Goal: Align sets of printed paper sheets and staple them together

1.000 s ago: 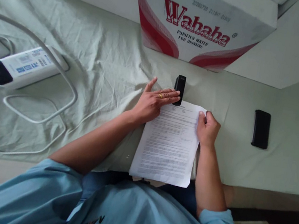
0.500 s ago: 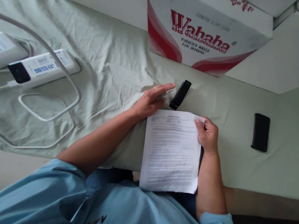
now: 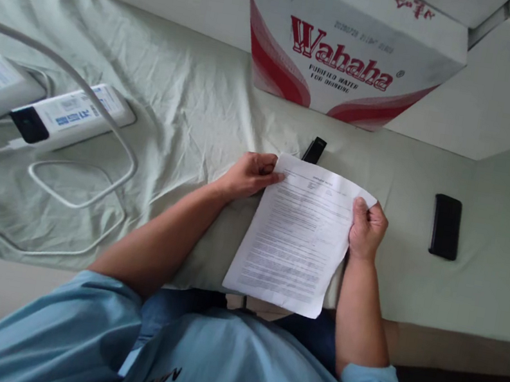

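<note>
Printed paper (image 3: 295,243) spans the gap between my hands, its lower end hanging past the table's front edge over my lap. My left hand (image 3: 250,176) pinches the top left corner, thumb on the printed side. At the top right corner my right hand (image 3: 368,228) grips the paper, also with its thumb on top. Whether this is one sheet or a thin stack, I cannot tell. A black stapler-like object (image 3: 315,149) lies just beyond the top edge, its near part covered by the paper.
A Wahaha water carton (image 3: 345,62) stands at the back. The black phone-like object (image 3: 445,227) lies to the right. On the left are two white power banks (image 3: 75,112) with a looping white cable (image 3: 72,203). A wrinkled pale green cloth (image 3: 192,96) covers the table.
My left hand has come back from beside the black object and closed on the paper's top left corner. The paper has moved up and tilted, now partly covering that object.
</note>
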Tool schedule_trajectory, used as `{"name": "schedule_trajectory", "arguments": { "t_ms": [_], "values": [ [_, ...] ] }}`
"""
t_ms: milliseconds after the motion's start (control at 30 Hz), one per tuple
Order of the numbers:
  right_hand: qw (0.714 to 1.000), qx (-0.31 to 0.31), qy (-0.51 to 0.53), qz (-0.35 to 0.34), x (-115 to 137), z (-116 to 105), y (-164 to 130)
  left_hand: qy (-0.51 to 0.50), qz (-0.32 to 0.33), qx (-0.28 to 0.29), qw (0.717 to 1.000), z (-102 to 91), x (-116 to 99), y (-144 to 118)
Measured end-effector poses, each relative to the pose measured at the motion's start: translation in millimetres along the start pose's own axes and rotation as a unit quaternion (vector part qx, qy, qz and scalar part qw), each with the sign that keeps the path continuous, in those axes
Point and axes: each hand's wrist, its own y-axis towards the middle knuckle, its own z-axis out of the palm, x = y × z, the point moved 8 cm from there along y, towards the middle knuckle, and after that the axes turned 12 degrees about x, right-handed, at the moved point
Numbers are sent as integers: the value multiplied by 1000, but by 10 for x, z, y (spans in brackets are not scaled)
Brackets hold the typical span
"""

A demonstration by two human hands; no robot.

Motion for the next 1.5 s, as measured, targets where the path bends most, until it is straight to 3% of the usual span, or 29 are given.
{"name": "schedule_trajectory", "arguments": {
  "t_ms": [167,300,367,467,567,733,900,1167,1500],
  "values": [
    [997,1,75,12,-62,35,-4,-8,13,-97,995,-95,5,-13],
    [994,79,70,12,-51,141,10,-46,25,-143,988,-136,61,-53],
    [995,94,-21,7,5,133,4,-76,10,-117,990,-115,116,-46],
    [985,69,-154,-20,132,48,-10,-149,-37,-18,988,0,204,-4],
    [986,26,-165,-30,169,-65,-15,-182,-56,56,980,83,215,23],
    [1000,-22,-18,-8,34,-191,13,-153,-54,66,984,67,214,44],
    [993,-52,108,22,-47,-259,40,-128,-47,82,987,73,177,31],
    [996,-3,76,36,-8,-139,14,-127,-48,108,985,190,135,-6],
    [997,38,61,39,-19,-38,-11,-183,-62,73,979,217,169,-15]
  ]
}}
